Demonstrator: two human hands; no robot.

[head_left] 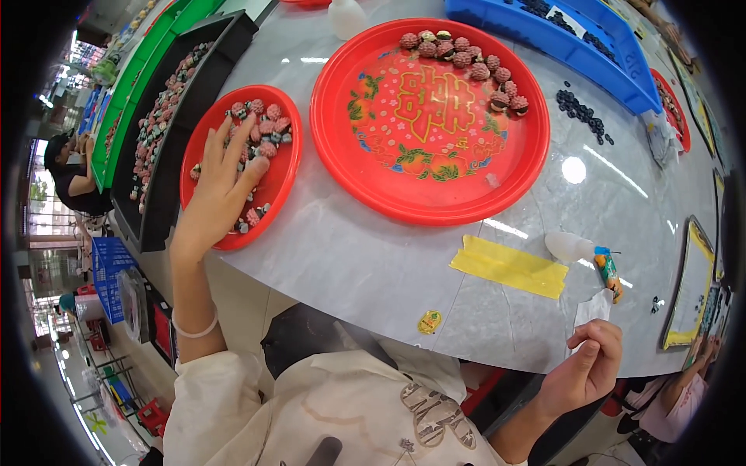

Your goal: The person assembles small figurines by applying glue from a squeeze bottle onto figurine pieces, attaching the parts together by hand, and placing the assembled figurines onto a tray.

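My left hand (221, 175) lies over a small red oval tray (278, 172), its fingers spread among pink bumpy pieces (270, 126), several with grey-black parts. Whether its fingertips touch any of them I cannot tell. To the right of this tray, a large round red tray (435, 211) with a printed gold and floral pattern carries a curved row of pink bumpy pieces (462, 58) along its far right side. Beside the table's near edge, my right hand (587, 366) is closed, fingers curled against the thumb, near a white paper (594, 309). What it pinches, if anything, is hidden.
Small black pieces (583, 114) lie on the table before a blue tray (536, 46). Yellow tape (509, 266), a white bottle (569, 247) and a colourful packet (608, 276) lie at right. A black bin (229, 50) of pieces stands left. People are at both sides.
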